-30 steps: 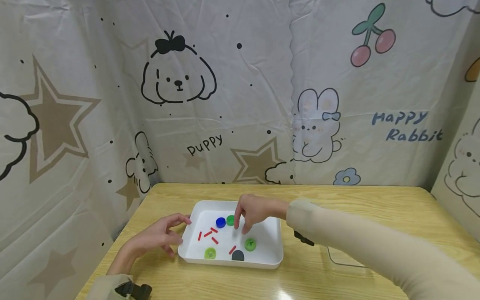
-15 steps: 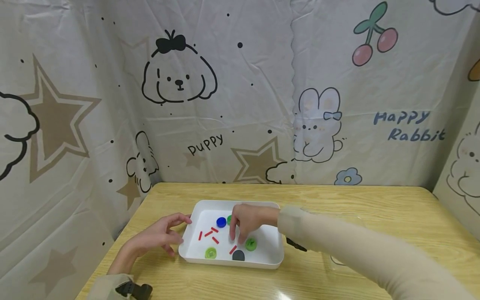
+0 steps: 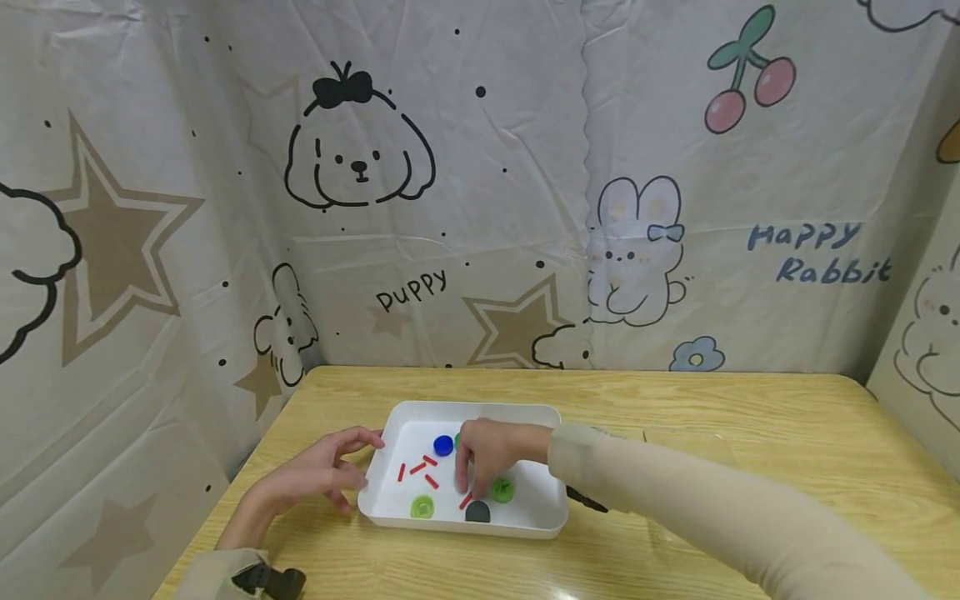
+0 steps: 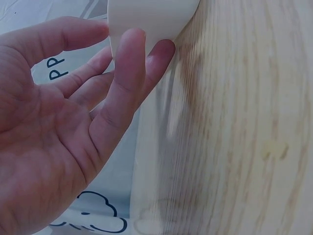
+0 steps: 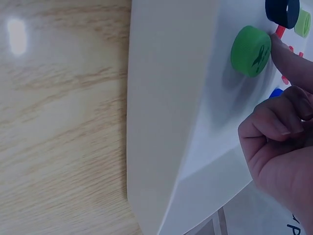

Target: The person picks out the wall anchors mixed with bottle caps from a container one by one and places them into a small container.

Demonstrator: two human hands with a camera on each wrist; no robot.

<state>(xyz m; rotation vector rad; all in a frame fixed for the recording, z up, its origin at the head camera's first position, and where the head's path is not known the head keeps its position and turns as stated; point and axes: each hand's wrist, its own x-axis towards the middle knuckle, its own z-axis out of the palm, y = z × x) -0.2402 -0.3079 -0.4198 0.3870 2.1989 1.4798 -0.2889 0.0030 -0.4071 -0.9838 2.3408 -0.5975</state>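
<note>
A white tray [image 3: 525,527] holds several short red sticks [image 3: 417,468] and loose bottle caps. My right hand [image 3: 487,450] reaches down into it, thumb and index finger at the far end of one red stick [image 3: 466,502]. In the right wrist view, a fingertip lies close to that stick, between the green cap [image 5: 251,51] and the dark cap [image 5: 283,13]; the remaining fingers curl inward. Whether the stick is touched is unclear. My left hand [image 3: 322,471] rests its fingertips against the tray's left side, fingers spread.
Also in the tray are a blue cap [image 3: 443,446], a light green cap [image 3: 422,507] and another green cap mostly behind my right hand. A transparent container [image 3: 690,440] stands right of the tray, partly behind the right sleeve. A patterned cloth [image 3: 480,208] hangs behind the table.
My right hand has moved down and slightly left, from over the tray's middle to the red stick near the front. The left hand has stayed against the tray.
</note>
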